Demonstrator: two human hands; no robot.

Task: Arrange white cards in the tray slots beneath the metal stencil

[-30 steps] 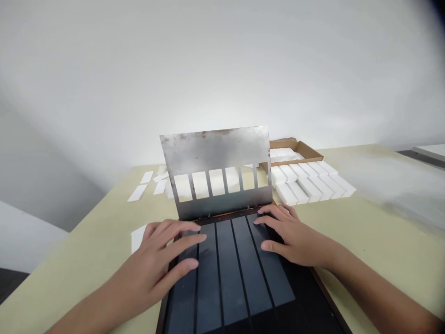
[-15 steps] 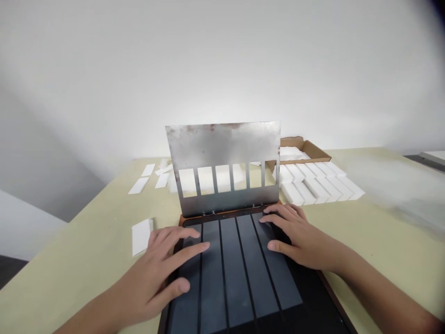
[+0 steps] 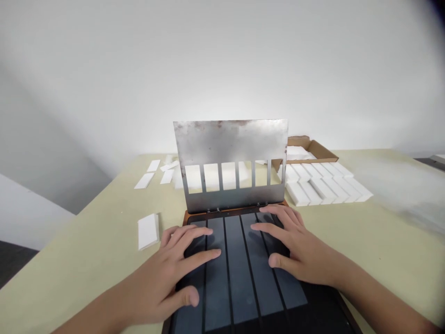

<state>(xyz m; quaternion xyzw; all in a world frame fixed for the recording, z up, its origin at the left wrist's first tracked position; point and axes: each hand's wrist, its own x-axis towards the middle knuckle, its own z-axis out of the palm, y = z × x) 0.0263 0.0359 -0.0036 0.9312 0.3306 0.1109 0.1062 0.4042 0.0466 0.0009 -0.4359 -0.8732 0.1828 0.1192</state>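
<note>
Several dark blue-grey strips lie side by side on a black board in front of me. Hinged at its far edge, a metal plate with a row of rectangular cut-outs stands raised. My left hand is open over the left strips, fingers spread and thumb apart. My right hand is also open, its fingertips at the upper ends of the right strips. Whether the fingertips press on the strips, I cannot tell. Neither hand grasps anything.
A small stack of white cards lies left of the board. Behind it are loose white pieces. At the right, rows of white blocks sit before an open cardboard box with white pieces inside. All stand on a pale yellow-green table.
My right hand has moved left across the strips and slightly nearer me. My left hand has slid a little right. The whole view has shifted slightly.
</note>
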